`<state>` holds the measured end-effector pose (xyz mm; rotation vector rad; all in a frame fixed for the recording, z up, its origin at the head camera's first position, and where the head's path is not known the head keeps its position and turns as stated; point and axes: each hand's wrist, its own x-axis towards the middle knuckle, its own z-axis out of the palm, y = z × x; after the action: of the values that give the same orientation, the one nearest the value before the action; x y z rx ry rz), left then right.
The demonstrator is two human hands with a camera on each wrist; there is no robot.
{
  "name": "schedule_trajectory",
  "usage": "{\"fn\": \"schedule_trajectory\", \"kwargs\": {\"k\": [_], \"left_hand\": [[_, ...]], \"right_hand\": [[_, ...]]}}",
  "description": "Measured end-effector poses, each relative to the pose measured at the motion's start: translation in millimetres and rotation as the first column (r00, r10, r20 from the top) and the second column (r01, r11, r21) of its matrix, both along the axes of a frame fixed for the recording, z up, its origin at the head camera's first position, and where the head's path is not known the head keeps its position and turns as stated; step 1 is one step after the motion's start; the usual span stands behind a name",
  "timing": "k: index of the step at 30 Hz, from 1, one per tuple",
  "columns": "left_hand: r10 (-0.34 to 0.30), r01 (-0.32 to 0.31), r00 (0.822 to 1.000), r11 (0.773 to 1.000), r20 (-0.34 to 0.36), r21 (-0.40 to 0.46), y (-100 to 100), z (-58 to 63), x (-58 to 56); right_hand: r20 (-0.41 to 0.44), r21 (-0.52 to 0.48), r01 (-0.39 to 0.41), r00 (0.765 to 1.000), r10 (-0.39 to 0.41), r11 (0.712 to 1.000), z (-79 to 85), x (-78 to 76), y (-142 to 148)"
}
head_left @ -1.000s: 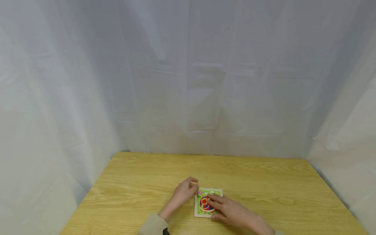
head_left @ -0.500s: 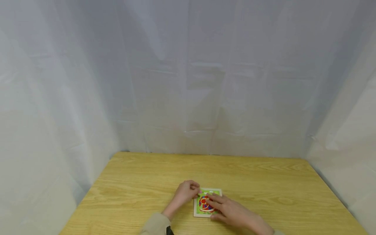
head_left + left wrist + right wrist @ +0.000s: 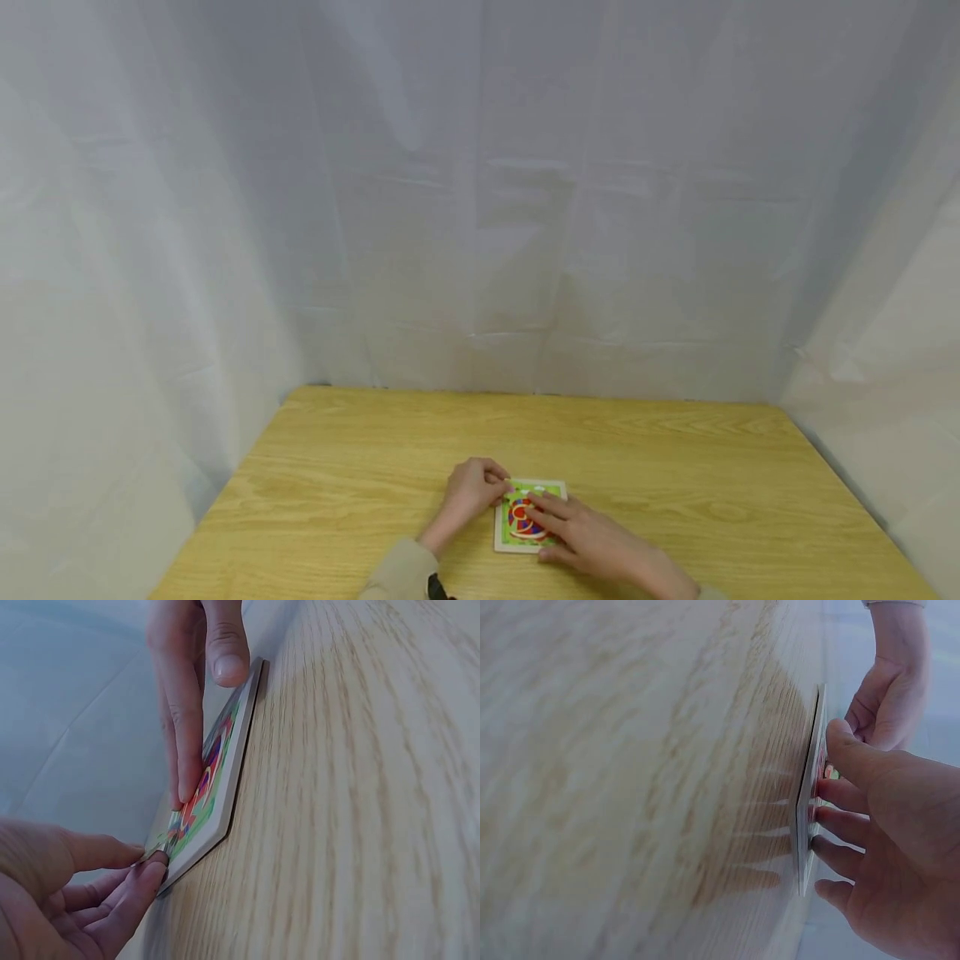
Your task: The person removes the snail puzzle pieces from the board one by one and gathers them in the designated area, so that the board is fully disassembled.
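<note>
A small square wooden puzzle board (image 3: 516, 548) lies on the table, with a green picture and a red and blue rounded figure inside a pale frame. At its far left corner, my left hand (image 3: 471, 490) pinches a thin greenish puzzle piece (image 3: 156, 845) between thumb and finger, seen in the left wrist view. The piece is tilted up at the picture's edge. My right hand (image 3: 596, 537) reaches over the board from the right, its fairly straight fingertips resting on the red figure. These fingers hide the right part of the picture.
The wood-grain table (image 3: 337, 467) spreads around the board on all sides. Pale sheeting (image 3: 480, 208) hangs behind the table's far edge and along its left and right sides.
My left hand has come slightly down and right, onto the board's upper left corner with the piece, which now sits lower against the picture. The right hand has stayed in place.
</note>
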<state>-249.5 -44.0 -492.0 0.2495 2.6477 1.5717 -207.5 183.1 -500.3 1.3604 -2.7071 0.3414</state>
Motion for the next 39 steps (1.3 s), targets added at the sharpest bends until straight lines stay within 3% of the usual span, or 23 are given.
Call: {"fn": "schedule_trajectory", "kwargs": {"k": [4, 26, 39], "left_hand": [[-0.01, 0.01, 1.0, 0.999, 0.004, 0.035, -2, 0.2, 0.0], [-0.049, 0.041, 0.998, 0.983, 0.037, 0.18, -21, -4.2, 1.0], [-0.028, 0.017, 0.999, 0.973, 0.047, 0.228, -43, -6.7, 2.2]], "right_hand": [[-0.012, 0.015, -0.006, 1.0, 0.006, 1.0, 1.0, 0.3, 0], [0.138, 0.061, 0.061, 0.988, -0.069, 0.996, 6.6, 2.8, -3], [0.124, 0.047, 0.068, 0.99, -0.073, 0.997, 5.0, 3.6, -2]]}}
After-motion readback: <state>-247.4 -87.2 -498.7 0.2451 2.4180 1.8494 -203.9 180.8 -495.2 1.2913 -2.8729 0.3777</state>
